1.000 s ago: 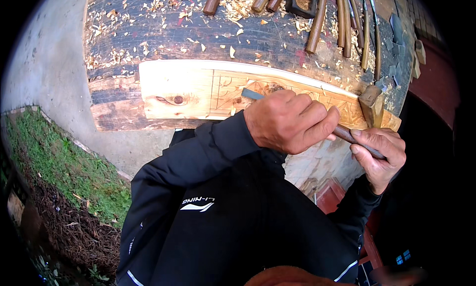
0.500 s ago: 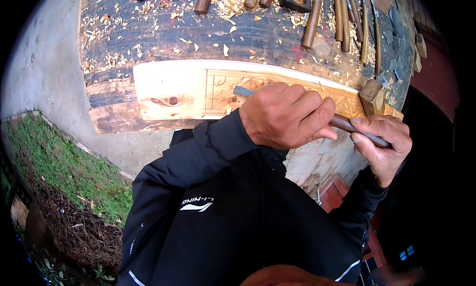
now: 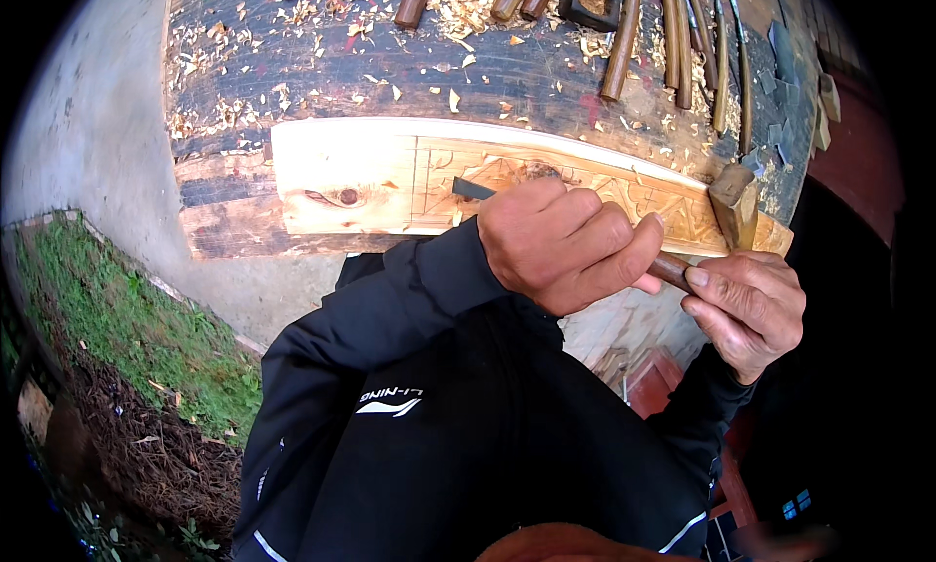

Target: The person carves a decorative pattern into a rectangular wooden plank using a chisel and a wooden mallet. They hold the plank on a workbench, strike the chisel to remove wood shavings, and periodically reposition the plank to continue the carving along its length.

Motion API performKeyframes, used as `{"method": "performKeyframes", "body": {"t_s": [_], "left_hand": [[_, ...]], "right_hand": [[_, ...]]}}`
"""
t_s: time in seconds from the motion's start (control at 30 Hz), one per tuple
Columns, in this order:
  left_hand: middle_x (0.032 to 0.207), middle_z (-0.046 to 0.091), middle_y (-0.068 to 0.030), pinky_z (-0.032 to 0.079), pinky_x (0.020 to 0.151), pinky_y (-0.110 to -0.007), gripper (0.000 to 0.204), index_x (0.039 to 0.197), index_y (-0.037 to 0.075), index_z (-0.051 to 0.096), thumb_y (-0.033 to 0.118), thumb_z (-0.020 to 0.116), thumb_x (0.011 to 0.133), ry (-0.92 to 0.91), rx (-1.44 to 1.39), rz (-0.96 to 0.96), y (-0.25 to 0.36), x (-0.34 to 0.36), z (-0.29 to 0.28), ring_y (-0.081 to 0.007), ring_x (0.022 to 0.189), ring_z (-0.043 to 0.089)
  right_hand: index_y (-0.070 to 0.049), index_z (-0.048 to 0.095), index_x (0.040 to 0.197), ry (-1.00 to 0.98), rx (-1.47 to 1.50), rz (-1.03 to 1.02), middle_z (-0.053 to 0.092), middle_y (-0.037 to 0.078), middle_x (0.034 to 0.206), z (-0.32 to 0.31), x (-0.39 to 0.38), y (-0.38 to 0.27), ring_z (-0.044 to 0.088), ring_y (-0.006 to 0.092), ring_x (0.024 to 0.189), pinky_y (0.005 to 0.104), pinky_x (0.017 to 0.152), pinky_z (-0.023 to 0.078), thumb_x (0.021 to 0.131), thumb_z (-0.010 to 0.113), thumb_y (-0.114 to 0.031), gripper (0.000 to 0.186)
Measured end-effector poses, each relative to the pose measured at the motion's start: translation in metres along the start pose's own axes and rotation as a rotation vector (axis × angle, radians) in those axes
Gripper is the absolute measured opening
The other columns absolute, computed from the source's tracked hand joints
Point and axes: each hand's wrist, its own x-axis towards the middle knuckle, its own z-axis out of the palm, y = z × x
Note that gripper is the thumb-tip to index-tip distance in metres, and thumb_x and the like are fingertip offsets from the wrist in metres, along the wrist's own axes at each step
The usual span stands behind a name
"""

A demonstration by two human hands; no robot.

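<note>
My left hand (image 3: 570, 250) is closed over a chisel, whose dark flat blade (image 3: 473, 190) points left over a carved pale wooden board (image 3: 351, 167) with cut lines, raised patterns and a knot. My right hand (image 3: 746, 304) grips the chisel's brown wooden handle (image 3: 671, 270), thumb on top. Whether the blade tip touches the wood is hard to tell. A wooden block-like tool (image 3: 733, 206), possibly a mallet head, rests on the board's right part, just above my right hand. My left hand hides part of the board and chisel.
The worn dark workbench (image 3: 292, 70) carries wood shavings (image 3: 463, 6), several tools with brown handles (image 3: 619, 45), a black square box (image 3: 590, 4) and grey flat pieces (image 3: 780, 55) at the right. Concrete paving (image 3: 88, 123) and grass (image 3: 136, 318) lie beyond the left side.
The chisel blade and my left hand have shifted a little leftward along the board. My right thumb has changed position on the handle. The view has moved slightly.
</note>
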Motion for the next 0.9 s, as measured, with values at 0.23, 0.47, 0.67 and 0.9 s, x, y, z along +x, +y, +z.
{"method": "performKeyframes", "body": {"t_s": [0.23, 0.47, 0.67, 0.9], "left_hand": [[0.077, 0.051, 0.0010, 0.039, 0.051, -0.030, 0.047, 0.114, 0.006, 0.074, 0.045, 0.081, 0.088, -0.072, -0.092, -0.048, -0.002, 0.001, 0.008, -0.0136, 0.059, 0.050], [0.078, 0.051, 0.0011, 0.041, 0.052, -0.030, 0.050, 0.114, 0.005, 0.073, 0.048, 0.078, 0.089, -0.111, -0.115, -0.003, -0.003, 0.002, 0.016, -0.0140, 0.063, 0.053], [0.076, 0.051, 0.0002, 0.041, 0.050, -0.031, 0.056, 0.109, 0.005, 0.072, 0.059, 0.071, 0.093, -0.146, -0.214, -0.030, -0.005, 0.003, 0.009, -0.0151, 0.060, 0.052], [0.073, 0.048, 0.0004, 0.038, 0.049, -0.031, 0.057, 0.097, 0.006, 0.071, 0.063, 0.071, 0.092, -0.079, -0.304, 0.060, -0.007, 0.001, -0.006, -0.0157, 0.058, 0.049]], "right_hand": [[0.005, 0.081, 0.101, 0.015, -0.034, 0.079, 0.079, 0.017, 0.083, 0.000, -0.008, 0.002, 0.078, 0.0271, 0.067, 0.0328, 0.057, 0.059, 0.069, 0.095, -0.001, 0.036], [0.007, 0.081, 0.102, 0.078, -0.036, 0.256, 0.080, 0.018, 0.084, 0.003, -0.029, -0.005, 0.079, 0.0276, 0.069, 0.0329, 0.062, 0.060, 0.067, 0.092, 0.004, 0.037], [0.009, 0.080, 0.103, 0.118, -0.010, 0.330, 0.080, 0.018, 0.082, 0.012, -0.037, -0.011, 0.077, 0.0275, 0.065, 0.0334, 0.060, 0.059, 0.069, 0.088, 0.007, 0.035], [0.010, 0.078, 0.109, 0.143, -0.115, 0.109, 0.077, 0.021, 0.081, 0.040, -0.038, -0.053, 0.071, 0.0248, 0.056, 0.0318, 0.051, 0.054, 0.076, 0.090, 0.001, 0.035]]}}
